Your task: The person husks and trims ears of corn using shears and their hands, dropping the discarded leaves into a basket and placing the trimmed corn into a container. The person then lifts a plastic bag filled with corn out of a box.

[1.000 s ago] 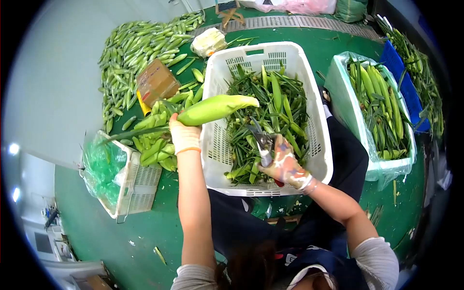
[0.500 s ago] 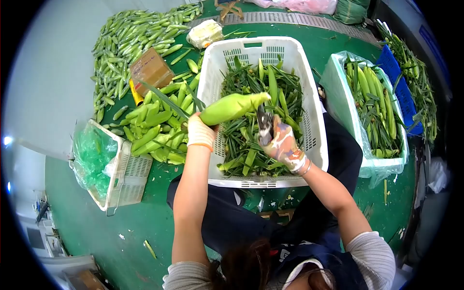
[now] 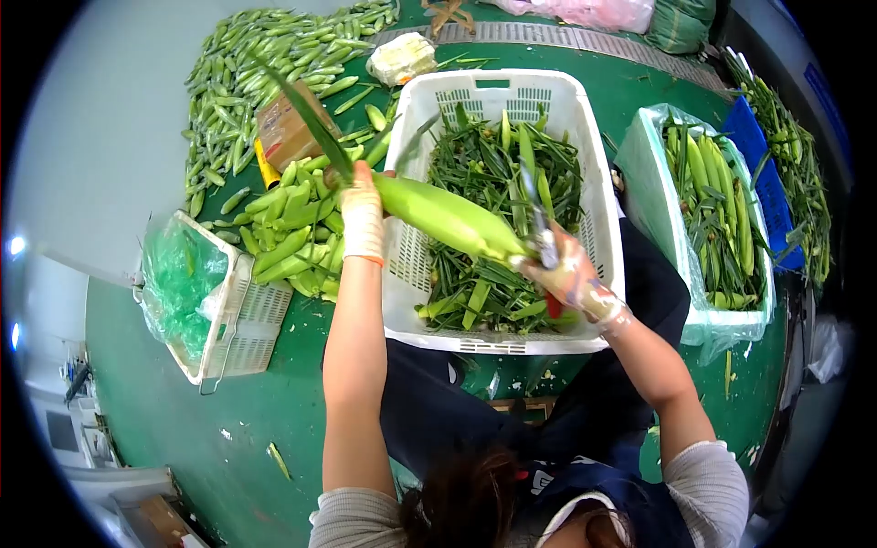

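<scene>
My left hand (image 3: 362,217), in a pale glove, is closed around the leafy end of a green ear of corn (image 3: 443,216). Long leaves (image 3: 311,119) stick up past that hand. The ear slants down to the right over a white crate (image 3: 493,345) of cut leaves and husks (image 3: 470,265). In its patterned glove, my right hand (image 3: 574,276) grips pruning shears (image 3: 541,224), whose blades point upward and whose red handle shows below. The ear's stem end meets the fingers of my right hand; whether they pinch it, I cannot tell.
Unwrapped ears (image 3: 290,228) are heaped left of the crate, beside a cardboard box (image 3: 290,128). Wrapped ears (image 3: 228,82) cover the far left floor. A crate with green plastic (image 3: 183,283) stands left; a lined white box of corn (image 3: 717,315) and a blue crate (image 3: 767,192) stand right.
The corn's stem end has swung down toward me, so the ear now slants the other way. My left hand has moved up and left; my right hand has moved right, the shears turning upward.
</scene>
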Demonstrator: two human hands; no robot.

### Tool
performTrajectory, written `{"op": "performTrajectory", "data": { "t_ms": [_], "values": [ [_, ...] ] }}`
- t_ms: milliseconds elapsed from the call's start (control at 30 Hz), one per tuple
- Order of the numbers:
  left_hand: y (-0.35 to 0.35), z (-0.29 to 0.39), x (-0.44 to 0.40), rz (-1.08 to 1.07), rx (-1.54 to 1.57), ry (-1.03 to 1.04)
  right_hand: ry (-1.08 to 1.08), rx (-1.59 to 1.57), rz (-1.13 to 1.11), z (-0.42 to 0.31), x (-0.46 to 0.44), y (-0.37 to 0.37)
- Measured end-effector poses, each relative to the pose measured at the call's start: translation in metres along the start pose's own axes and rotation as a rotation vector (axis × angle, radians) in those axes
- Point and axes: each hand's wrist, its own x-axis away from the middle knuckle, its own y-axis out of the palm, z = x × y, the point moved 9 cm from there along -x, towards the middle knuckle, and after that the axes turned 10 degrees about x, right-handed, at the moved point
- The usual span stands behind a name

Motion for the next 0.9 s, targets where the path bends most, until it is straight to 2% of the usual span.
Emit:
{"op": "performTrajectory", "data": {
  "t_ms": [33, 67, 100, 133, 167, 200, 233, 267, 333, 400, 433, 467, 500, 533, 600, 667, 700, 733, 800, 833, 867, 900],
  "values": [
    [-0.008, 0.022, -0.006, -0.041, -0.257, 0.15, 0.001, 0.084, 0.061, 0.02, 0.01, -0.006],
    [-0.022, 0.047, -0.008, 0.015, -0.333, 0.289, -0.002, 0.174, 0.123, 0.036, 0.017, -0.013],
    [-0.03, 0.055, -0.013, 0.046, -0.311, 0.267, -0.075, 0.307, 0.158, 0.028, 0.02, -0.022],
    [-0.035, 0.059, -0.015, 0.071, -0.303, 0.24, -0.044, 0.425, 0.101, 0.025, 0.02, -0.023],
    [-0.028, 0.049, -0.012, -0.039, -0.38, 0.202, -0.168, 0.481, 0.169, 0.015, 0.014, -0.018],
    [-0.004, 0.033, 0.007, -0.11, -0.306, 0.087, -0.294, 0.537, 0.247, 0.008, 0.01, -0.011],
    [0.012, 0.022, 0.013, -0.193, -0.399, 0.098, -0.287, 0.49, 0.269, 0.002, 0.006, -0.001],
    [0.031, 0.016, 0.027, -0.192, -0.484, 0.077, -0.05, 0.239, -0.006, 0.0, 0.0, 0.016],
    [0.06, 0.005, 0.053, -0.226, -0.584, 0.082, -0.076, -0.136, -0.158, 0.0, -0.009, 0.064],
    [0.072, -0.015, 0.065, -0.399, -0.524, 0.014, -0.05, -0.147, -0.113, -0.001, -0.013, 0.083],
    [0.078, -0.017, 0.069, -0.614, -0.629, 0.188, -0.049, -0.61, -0.121, -0.001, -0.008, 0.097],
    [0.081, -0.026, 0.087, -0.654, -0.447, -0.036, -0.053, -0.653, -0.226, -0.019, -0.001, 0.091],
    [0.083, -0.034, 0.108, -0.651, -0.275, -0.259, 0.071, -0.834, -0.348, -0.011, 0.002, 0.103],
    [0.08, -0.041, 0.113, -0.688, -0.205, -0.342, 0.203, -1.015, -0.471, -0.005, 0.01, 0.116],
    [0.064, -0.046, 0.107, -0.589, -0.298, -0.347, 0.107, -0.759, -0.469, -0.004, 0.01, 0.108],
    [0.059, -0.025, 0.093, -0.548, -0.855, 0.141, -0.058, -0.503, -0.497, 0.001, 0.006, 0.102],
    [0.068, -0.011, 0.103, -0.614, -0.973, 0.403, -0.038, -0.265, -0.513, 0.007, 0.003, 0.094],
    [0.066, -0.01, 0.103, -0.615, -0.973, 0.396, -0.065, -0.051, -0.498, 0.022, -0.007, 0.094],
    [0.063, -0.01, 0.109, -0.567, -1.226, 0.296, -0.175, 0.053, -0.356, 0.017, -0.018, 0.076],
    [0.062, -0.017, 0.115, -0.567, -1.148, 0.068, -0.123, 0.056, -0.524, 0.017, -0.022, 0.078],
    [0.064, -0.02, 0.118, -0.573, -1.156, 0.063, -0.182, 0.011, -0.498, 0.01, -0.028, 0.072],
    [0.066, -0.024, 0.123, -0.612, -1.321, 0.119, -0.218, -0.029, -0.524, -0.005, -0.03, 0.065]
  ]
}}
